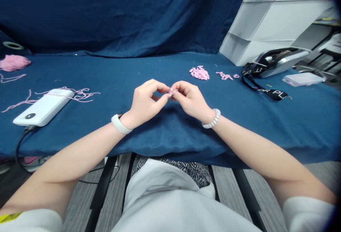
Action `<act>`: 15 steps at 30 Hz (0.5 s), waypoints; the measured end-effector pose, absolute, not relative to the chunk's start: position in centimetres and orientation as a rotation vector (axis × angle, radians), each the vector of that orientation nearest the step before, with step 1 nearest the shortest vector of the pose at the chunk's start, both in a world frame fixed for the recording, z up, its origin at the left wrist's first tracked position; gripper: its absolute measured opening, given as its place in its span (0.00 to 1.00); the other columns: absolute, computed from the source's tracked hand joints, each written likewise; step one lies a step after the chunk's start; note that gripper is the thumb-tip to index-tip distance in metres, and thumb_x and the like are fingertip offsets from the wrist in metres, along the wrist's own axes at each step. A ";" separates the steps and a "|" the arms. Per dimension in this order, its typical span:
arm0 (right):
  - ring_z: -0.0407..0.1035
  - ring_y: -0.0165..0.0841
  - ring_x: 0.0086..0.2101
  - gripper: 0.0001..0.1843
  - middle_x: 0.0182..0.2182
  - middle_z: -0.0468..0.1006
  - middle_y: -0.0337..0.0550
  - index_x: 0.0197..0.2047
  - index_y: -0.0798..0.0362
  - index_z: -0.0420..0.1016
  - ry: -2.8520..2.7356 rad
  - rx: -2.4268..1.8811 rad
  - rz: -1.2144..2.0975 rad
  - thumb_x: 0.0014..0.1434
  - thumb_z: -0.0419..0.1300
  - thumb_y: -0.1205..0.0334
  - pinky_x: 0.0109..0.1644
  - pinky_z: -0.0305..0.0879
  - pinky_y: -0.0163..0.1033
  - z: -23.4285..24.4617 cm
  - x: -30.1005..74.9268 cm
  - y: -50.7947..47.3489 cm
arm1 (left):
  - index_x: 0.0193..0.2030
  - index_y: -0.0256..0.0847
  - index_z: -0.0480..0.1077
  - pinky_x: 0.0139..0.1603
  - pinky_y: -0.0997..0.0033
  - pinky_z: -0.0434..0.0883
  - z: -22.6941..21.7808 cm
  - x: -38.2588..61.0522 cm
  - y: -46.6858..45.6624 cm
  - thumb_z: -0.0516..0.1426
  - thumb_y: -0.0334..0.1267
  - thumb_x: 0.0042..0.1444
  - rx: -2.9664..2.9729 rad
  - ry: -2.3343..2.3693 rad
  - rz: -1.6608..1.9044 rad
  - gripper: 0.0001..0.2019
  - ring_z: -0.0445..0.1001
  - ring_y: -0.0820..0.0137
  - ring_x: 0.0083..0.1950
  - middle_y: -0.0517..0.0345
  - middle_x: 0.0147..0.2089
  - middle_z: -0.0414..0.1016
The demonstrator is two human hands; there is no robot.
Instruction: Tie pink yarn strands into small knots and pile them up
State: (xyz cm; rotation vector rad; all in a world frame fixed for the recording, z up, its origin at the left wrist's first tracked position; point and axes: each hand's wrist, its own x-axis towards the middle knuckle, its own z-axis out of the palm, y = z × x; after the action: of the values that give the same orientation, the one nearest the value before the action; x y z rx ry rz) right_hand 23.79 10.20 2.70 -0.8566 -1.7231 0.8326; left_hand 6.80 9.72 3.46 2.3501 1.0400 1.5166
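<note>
My left hand (145,102) and my right hand (191,100) meet above the blue cloth, pinching a small piece of pink yarn (171,91) between their fingertips. My fingers hide most of it. A heap of short pink yarn pieces (199,73) lies beyond my hands, with a smaller tangle of pink yarn (224,75) to its right. Long pink yarn strands (77,95) trail across a white power bank (44,107) on the left. Farther left sits a fluffy pink yarn bundle (14,63).
A blue cloth (160,136) covers the table and hangs over its near edge. At the right lie a black lanyard (262,87), a silver device (279,63) and a white pad (303,79). A white shelf unit (266,19) stands at the back right. A cable runs from the power bank over the edge.
</note>
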 end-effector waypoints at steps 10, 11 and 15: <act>0.69 0.31 0.31 0.06 0.31 0.77 0.41 0.34 0.54 0.72 -1.830 -0.893 0.381 0.62 0.55 0.67 0.39 0.63 0.37 2.6 23.9 9.8 | 0.31 0.39 0.74 0.26 0.80 0.69 3.4 6.7 10.0 0.60 0.33 0.55 2.398 1.010 1.543 0.03 0.73 0.74 0.33 0.59 0.32 0.76; 0.69 0.31 0.32 0.06 0.32 0.77 0.41 0.34 0.54 0.72 -1.819 -0.896 0.374 0.62 0.55 0.67 0.39 0.63 0.37 2.6 23.9 9.8 | 0.31 0.38 0.74 0.26 0.80 0.69 3.3 6.8 10.0 0.60 0.32 0.55 2.419 1.003 1.538 0.03 0.73 0.74 0.33 0.59 0.31 0.76; 0.70 0.31 0.33 0.06 0.33 0.78 0.42 0.35 0.53 0.72 -1.794 -0.881 0.342 0.63 0.55 0.66 0.40 0.64 0.38 2.6 23.8 9.7 | 0.30 0.38 0.72 0.27 0.80 0.70 3.1 6.8 9.9 0.60 0.32 0.55 2.418 0.982 1.564 0.04 0.72 0.75 0.33 0.59 0.31 0.75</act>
State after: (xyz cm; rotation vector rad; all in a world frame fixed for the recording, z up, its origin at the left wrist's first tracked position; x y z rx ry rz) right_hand 23.76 9.68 2.56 -0.8805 -1.7939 0.3416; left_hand 6.81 9.95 3.10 2.4177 0.9824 1.5638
